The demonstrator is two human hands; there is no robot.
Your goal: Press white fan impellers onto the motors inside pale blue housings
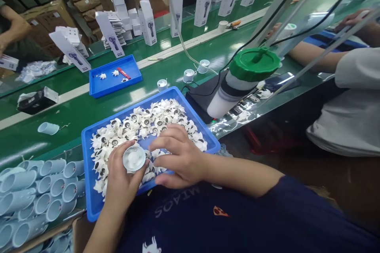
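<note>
My left hand (123, 176) is wrapped round a small round housing (134, 159), pale blue-white, with a white part inside its open end. Just to its right, my right hand (178, 158) has its fingers curved and apart, with nothing visible between them. Both hands are over a blue tray (86, 166) holding many small white fan blades (118, 130), some showing dark round centres. The blades near the tray's front are partly hidden by my hands.
Pale blue tubes (44, 182) are stacked at the left. A smaller blue tray (115, 75) with a red marker lies on the green conveyor (142, 75). A green-lidded bottle (243, 79) leans at the right. Printed boxes (148, 23) stand behind. Co-workers' arms (314, 57) show.
</note>
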